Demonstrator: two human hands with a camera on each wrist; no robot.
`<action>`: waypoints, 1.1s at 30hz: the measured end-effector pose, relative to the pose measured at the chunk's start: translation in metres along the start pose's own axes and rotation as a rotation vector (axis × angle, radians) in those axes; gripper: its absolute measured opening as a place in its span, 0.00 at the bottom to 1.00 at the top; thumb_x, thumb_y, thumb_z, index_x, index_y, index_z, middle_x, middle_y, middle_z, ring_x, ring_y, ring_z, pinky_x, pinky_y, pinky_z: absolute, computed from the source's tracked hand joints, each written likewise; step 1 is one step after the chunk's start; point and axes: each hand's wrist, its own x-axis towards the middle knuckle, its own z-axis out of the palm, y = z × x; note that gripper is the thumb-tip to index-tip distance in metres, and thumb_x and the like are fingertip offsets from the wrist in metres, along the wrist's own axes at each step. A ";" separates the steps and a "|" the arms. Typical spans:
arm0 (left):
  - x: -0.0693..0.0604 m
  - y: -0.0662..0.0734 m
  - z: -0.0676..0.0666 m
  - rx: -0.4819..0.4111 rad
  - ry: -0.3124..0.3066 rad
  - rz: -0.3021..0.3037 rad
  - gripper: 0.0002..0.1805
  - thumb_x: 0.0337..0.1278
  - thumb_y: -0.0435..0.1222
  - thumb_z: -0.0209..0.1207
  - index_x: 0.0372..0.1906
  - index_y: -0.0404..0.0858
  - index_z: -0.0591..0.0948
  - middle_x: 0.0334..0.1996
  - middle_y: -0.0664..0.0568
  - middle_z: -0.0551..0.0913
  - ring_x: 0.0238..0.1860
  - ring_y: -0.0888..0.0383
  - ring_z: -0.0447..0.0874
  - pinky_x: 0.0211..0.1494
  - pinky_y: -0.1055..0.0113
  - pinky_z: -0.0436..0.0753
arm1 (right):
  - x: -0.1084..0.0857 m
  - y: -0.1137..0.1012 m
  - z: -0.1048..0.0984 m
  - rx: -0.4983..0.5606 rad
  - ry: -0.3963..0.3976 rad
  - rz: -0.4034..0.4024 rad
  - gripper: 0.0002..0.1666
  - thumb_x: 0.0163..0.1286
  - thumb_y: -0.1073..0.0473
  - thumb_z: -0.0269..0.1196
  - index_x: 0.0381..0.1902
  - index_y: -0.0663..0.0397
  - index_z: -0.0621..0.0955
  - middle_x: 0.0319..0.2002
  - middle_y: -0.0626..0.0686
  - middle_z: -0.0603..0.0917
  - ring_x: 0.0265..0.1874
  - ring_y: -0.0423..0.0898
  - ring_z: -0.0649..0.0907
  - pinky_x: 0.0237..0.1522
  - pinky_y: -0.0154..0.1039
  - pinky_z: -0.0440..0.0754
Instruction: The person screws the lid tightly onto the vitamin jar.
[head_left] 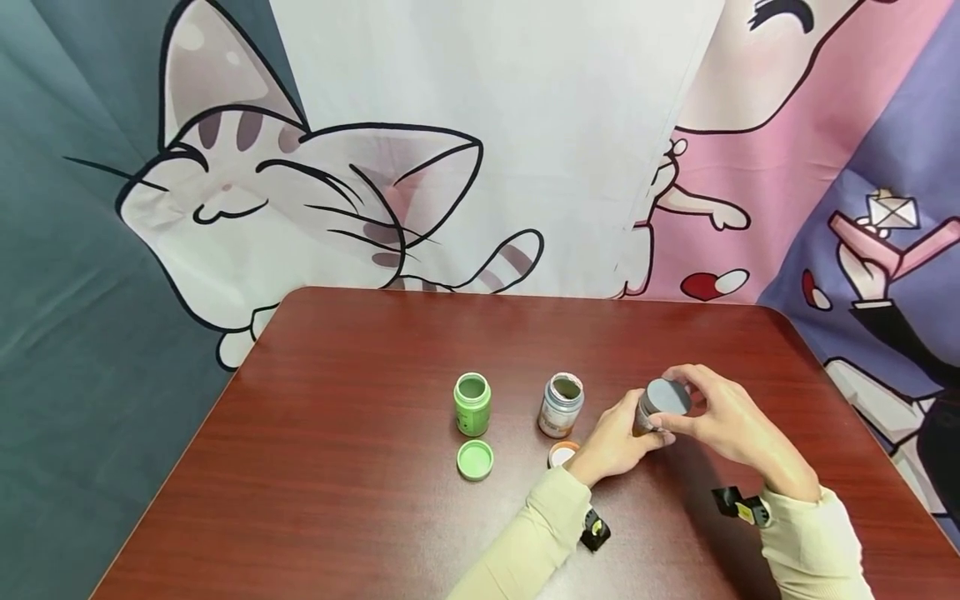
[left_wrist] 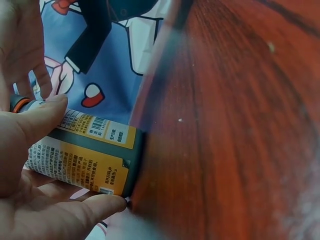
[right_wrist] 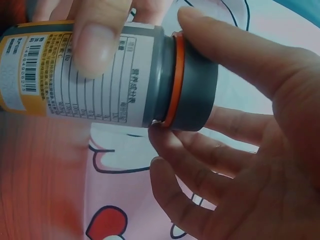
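My left hand (head_left: 617, 440) grips the body of a grey supplement bottle (right_wrist: 132, 95) with a yellow and white label. My right hand (head_left: 723, 417) holds its grey cap (head_left: 667, 397) between thumb and fingers. An orange band (right_wrist: 177, 75) rings the cap's lower edge in the right wrist view, and the cap sits on the bottle's neck. In the left wrist view the bottle's dark base (left_wrist: 136, 165) is at or very near the tabletop. Left of my hands stand an uncapped green jar (head_left: 472, 410) and an uncapped grey-white jar (head_left: 560, 410).
A green lid (head_left: 475, 460) lies in front of the green jar. An orange-rimmed lid (head_left: 561, 453) lies by the grey-white jar, partly hidden by my left wrist. The red-brown table (head_left: 337, 467) ends at a cartoon-printed cloth (head_left: 570, 150) behind it.
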 end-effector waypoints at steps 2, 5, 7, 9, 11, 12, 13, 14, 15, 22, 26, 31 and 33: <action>-0.001 0.000 0.000 -0.003 -0.005 -0.006 0.33 0.51 0.52 0.61 0.61 0.50 0.64 0.52 0.63 0.74 0.52 0.67 0.72 0.53 0.71 0.71 | -0.001 0.001 0.000 -0.001 -0.006 0.015 0.37 0.43 0.39 0.72 0.47 0.51 0.75 0.36 0.49 0.78 0.34 0.47 0.76 0.30 0.37 0.73; -0.001 0.000 0.001 0.001 -0.010 -0.004 0.33 0.51 0.52 0.61 0.61 0.50 0.64 0.52 0.63 0.73 0.52 0.67 0.72 0.53 0.72 0.71 | -0.003 0.002 0.000 -0.005 -0.014 0.032 0.38 0.43 0.38 0.72 0.48 0.52 0.74 0.37 0.50 0.78 0.36 0.48 0.75 0.32 0.39 0.73; -0.001 0.001 0.002 0.009 -0.011 -0.002 0.33 0.52 0.51 0.61 0.61 0.49 0.64 0.52 0.62 0.73 0.52 0.67 0.72 0.53 0.72 0.71 | -0.005 0.002 -0.002 0.002 -0.028 0.044 0.41 0.44 0.37 0.71 0.51 0.53 0.73 0.41 0.52 0.78 0.40 0.49 0.75 0.35 0.43 0.73; -0.001 0.001 0.003 0.014 -0.009 0.002 0.32 0.52 0.51 0.61 0.61 0.49 0.64 0.52 0.62 0.73 0.53 0.68 0.72 0.54 0.73 0.71 | -0.006 0.003 -0.005 0.025 -0.045 0.045 0.44 0.46 0.39 0.71 0.56 0.56 0.70 0.47 0.56 0.77 0.45 0.52 0.75 0.41 0.49 0.72; -0.001 0.002 0.004 0.016 -0.005 0.001 0.32 0.52 0.51 0.61 0.61 0.49 0.64 0.53 0.62 0.73 0.53 0.68 0.72 0.54 0.73 0.70 | -0.008 0.004 -0.009 0.062 -0.063 0.038 0.46 0.49 0.41 0.70 0.60 0.57 0.67 0.53 0.58 0.74 0.51 0.55 0.72 0.45 0.55 0.70; -0.001 0.002 0.004 0.017 -0.003 0.001 0.32 0.52 0.51 0.61 0.61 0.49 0.64 0.53 0.62 0.73 0.53 0.67 0.72 0.54 0.73 0.70 | -0.008 0.004 -0.010 0.075 -0.063 0.040 0.46 0.50 0.42 0.70 0.62 0.55 0.65 0.56 0.57 0.73 0.53 0.54 0.72 0.47 0.56 0.69; -0.001 0.002 0.004 0.019 -0.002 0.002 0.32 0.52 0.51 0.61 0.61 0.49 0.64 0.53 0.62 0.73 0.54 0.67 0.72 0.54 0.73 0.70 | -0.008 0.004 -0.011 0.086 -0.061 0.032 0.46 0.51 0.43 0.69 0.63 0.52 0.64 0.57 0.57 0.72 0.54 0.54 0.71 0.47 0.57 0.69; -0.001 0.003 0.004 0.017 -0.003 0.003 0.32 0.52 0.51 0.61 0.61 0.49 0.64 0.54 0.62 0.73 0.54 0.67 0.71 0.54 0.73 0.70 | -0.009 0.004 -0.011 0.094 -0.058 0.024 0.45 0.52 0.44 0.69 0.64 0.49 0.64 0.58 0.55 0.72 0.54 0.53 0.71 0.47 0.56 0.70; 0.000 0.003 0.003 0.017 -0.004 0.004 0.32 0.52 0.51 0.61 0.61 0.48 0.64 0.54 0.62 0.73 0.54 0.67 0.71 0.54 0.73 0.70 | -0.009 0.004 -0.012 0.101 -0.057 0.017 0.44 0.53 0.45 0.69 0.65 0.45 0.63 0.59 0.53 0.71 0.53 0.52 0.72 0.47 0.54 0.71; -0.001 0.004 0.002 0.004 -0.010 0.002 0.32 0.52 0.49 0.62 0.61 0.47 0.64 0.53 0.61 0.73 0.52 0.68 0.72 0.54 0.73 0.70 | -0.007 0.006 -0.008 0.140 -0.071 -0.072 0.38 0.56 0.52 0.68 0.63 0.33 0.66 0.57 0.38 0.72 0.50 0.40 0.75 0.47 0.22 0.66; -0.001 0.003 0.004 -0.010 -0.005 -0.010 0.33 0.51 0.49 0.63 0.61 0.48 0.65 0.52 0.61 0.74 0.51 0.68 0.73 0.53 0.73 0.71 | -0.007 0.008 -0.007 0.155 -0.086 -0.143 0.33 0.58 0.57 0.66 0.61 0.38 0.69 0.55 0.41 0.74 0.49 0.38 0.75 0.48 0.20 0.65; 0.000 0.003 0.003 -0.004 0.002 -0.012 0.33 0.51 0.49 0.63 0.61 0.47 0.65 0.52 0.61 0.74 0.51 0.67 0.73 0.53 0.72 0.71 | -0.005 0.010 -0.007 0.174 -0.087 -0.179 0.30 0.58 0.58 0.66 0.59 0.39 0.71 0.53 0.44 0.76 0.47 0.40 0.77 0.48 0.21 0.67; 0.000 0.002 0.002 -0.004 0.004 -0.008 0.33 0.51 0.49 0.63 0.61 0.47 0.65 0.52 0.60 0.74 0.51 0.67 0.73 0.53 0.73 0.71 | -0.004 0.010 -0.007 0.173 -0.082 -0.164 0.30 0.58 0.57 0.66 0.58 0.36 0.72 0.52 0.43 0.77 0.47 0.39 0.77 0.48 0.22 0.68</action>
